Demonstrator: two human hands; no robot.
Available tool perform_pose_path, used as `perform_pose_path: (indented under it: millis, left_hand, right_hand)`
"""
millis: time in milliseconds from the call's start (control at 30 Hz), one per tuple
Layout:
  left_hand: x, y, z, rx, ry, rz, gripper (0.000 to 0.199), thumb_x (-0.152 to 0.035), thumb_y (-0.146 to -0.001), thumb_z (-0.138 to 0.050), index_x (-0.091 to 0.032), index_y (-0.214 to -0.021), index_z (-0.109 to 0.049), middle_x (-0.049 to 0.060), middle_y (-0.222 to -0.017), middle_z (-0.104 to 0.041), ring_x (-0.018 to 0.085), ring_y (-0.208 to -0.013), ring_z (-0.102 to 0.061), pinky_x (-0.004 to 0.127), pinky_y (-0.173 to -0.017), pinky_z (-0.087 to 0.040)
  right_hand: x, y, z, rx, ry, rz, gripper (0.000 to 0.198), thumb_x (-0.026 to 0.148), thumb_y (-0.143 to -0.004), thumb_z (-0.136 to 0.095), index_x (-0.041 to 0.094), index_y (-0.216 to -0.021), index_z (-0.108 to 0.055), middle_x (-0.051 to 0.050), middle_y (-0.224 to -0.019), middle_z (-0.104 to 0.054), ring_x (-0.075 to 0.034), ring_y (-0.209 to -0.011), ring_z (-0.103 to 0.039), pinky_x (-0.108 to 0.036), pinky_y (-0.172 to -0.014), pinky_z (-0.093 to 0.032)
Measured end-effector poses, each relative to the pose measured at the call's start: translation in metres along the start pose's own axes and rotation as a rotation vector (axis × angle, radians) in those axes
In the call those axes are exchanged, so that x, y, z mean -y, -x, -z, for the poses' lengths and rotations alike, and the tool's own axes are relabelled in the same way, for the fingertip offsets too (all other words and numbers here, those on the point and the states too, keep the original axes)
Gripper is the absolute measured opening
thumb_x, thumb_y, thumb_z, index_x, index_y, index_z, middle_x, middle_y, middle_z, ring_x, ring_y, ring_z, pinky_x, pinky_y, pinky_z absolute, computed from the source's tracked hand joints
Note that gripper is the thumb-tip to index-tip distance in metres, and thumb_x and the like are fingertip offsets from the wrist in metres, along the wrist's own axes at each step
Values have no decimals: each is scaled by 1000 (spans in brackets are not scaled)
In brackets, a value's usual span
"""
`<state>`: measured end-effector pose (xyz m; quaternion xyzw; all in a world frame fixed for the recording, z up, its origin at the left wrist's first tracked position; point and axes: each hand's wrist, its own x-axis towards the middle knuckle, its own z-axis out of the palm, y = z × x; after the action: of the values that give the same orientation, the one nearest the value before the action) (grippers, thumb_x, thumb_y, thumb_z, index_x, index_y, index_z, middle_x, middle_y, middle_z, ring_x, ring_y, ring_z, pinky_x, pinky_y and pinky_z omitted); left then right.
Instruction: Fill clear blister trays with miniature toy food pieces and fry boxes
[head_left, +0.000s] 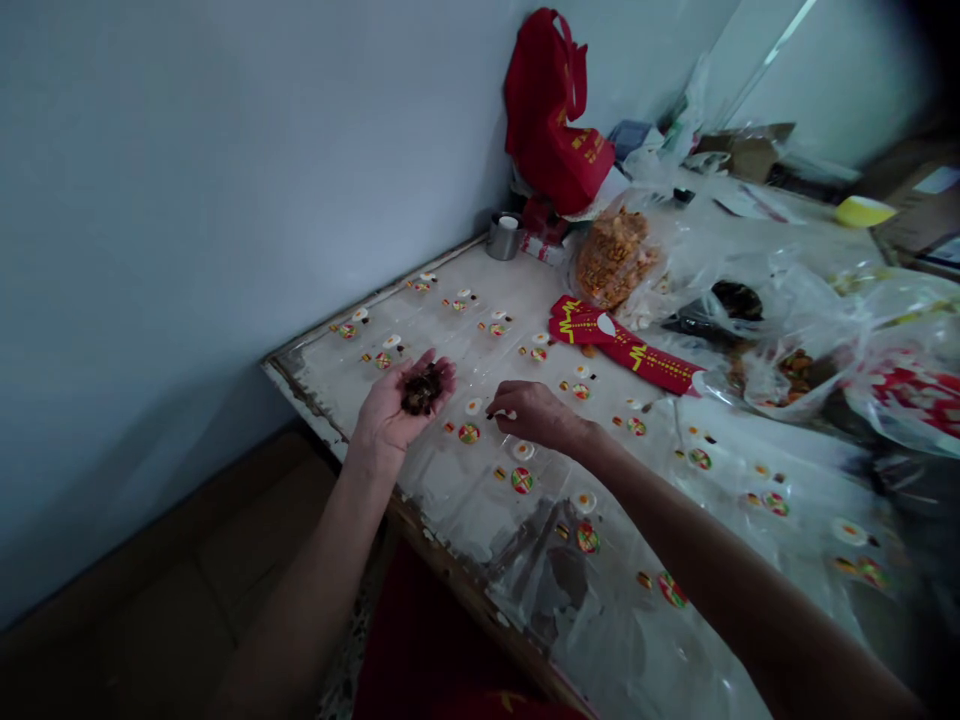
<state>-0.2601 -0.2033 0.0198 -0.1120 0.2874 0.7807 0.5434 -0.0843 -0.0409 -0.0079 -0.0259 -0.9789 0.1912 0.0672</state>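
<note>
My left hand (386, 408) is turned palm up over the table, cupped under a heap of small dark brown pieces (421, 390). To its right, my right hand (536, 412) hangs low above the table with thumb and finger pinched on one small dark piece (490, 413). Near those fingertips lie a tiny fried-egg piece (472, 406) and a round red-and-green piece (469, 433). Similar little groups, each with an egg, a round piece and a small burger-like piece (499, 473), are spread in rows across the plastic-covered table (450, 510).
A metal cup (504, 238) and a red cloth bag (551, 110) stand by the wall. Red patterned strips (626, 345) lie beside a plastic bag of orange-brown pieces (615, 258). More clear bags, one with red-and-white pieces (915, 395), crowd the right. The table's worn edge (457, 585) runs nearest me.
</note>
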Motion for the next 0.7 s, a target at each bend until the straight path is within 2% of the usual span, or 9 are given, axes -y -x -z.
perform_pose_path:
  millis: [100, 233, 333, 400, 467, 533, 600, 700]
  left_hand:
    - [13, -4, -2, -18, -6, 39, 32, -17, -93, -47, -10, -118, -66, 18, -102, -72, 27, -96, -72, 43, -80, -62]
    - [24, -7, -4, 9, -35, 66, 28, -18, -93, -48, -11, -112, -68, 17, -102, -72, 26, -97, -71, 42, -84, -61]
    - [30, -5, -1, 88, -29, 70, 28, -23, -94, -49, -13, -113, -68, 16, -107, -72, 26, -104, -70, 45, -90, -58]
    - [34, -2, 1, 137, -19, 65, 30, -27, -95, -49, -13, -116, -67, 16, -112, -71, 27, -108, -68, 47, -92, -57]
    - [39, 2, 3, 166, -11, 79, 33, -30, -96, -49, -13, -119, -66, 17, -116, -70, 28, -111, -67, 47, -93, -56]
    - [45, 7, 2, 179, -3, 100, 36, -32, -97, -47, -11, -120, -65, 17, -116, -70, 28, -110, -67, 45, -92, -57]
    - [51, 11, -2, 180, -5, 116, 38, -34, -98, -44, -11, -121, -64, 17, -113, -71, 26, -103, -69, 41, -87, -58]
    - [62, 16, -9, 188, -38, 126, 43, -36, -100, -40, -11, -125, -63, 16, -104, -73, 21, -86, -71, 34, -78, -58]
  right_hand:
    - [3, 6, -1, -38, -63, -62, 25, 12, -81, -69, 18, -104, -76, -5, -91, -69, -14, -72, -62, -23, -69, -44]
    - [7, 2, -8, -71, -70, -119, 7, 22, -86, -73, 17, -89, -78, -5, -85, -69, -13, -69, -60, -23, -66, -42]
    - [8, -6, -14, -121, -99, -299, 3, 19, -79, -78, 17, -79, -76, -2, -75, -68, -12, -66, -58, -23, -61, -38]
    - [11, -7, -12, -162, -205, -449, 10, 26, -76, -81, 18, -76, -74, 1, -68, -66, -12, -61, -56, -23, -57, -35]
    - [17, -4, -5, -229, -332, -531, 18, 35, -76, -81, 19, -73, -73, 2, -64, -65, -12, -57, -54, -23, -54, -34]
    - [30, 3, 6, -332, -413, -512, 16, 32, -78, -77, 18, -74, -72, 2, -64, -66, -12, -56, -55, -23, -53, -36]
    - [47, 11, 17, -428, -435, -389, 4, 20, -79, -70, 17, -81, -73, 1, -67, -66, -12, -59, -57, -23, -56, -40]
    - [75, 20, 28, -490, -363, -160, 19, 11, -79, -62, 19, -92, -75, -1, -77, -68, -12, -65, -59, -23, -62, -44]
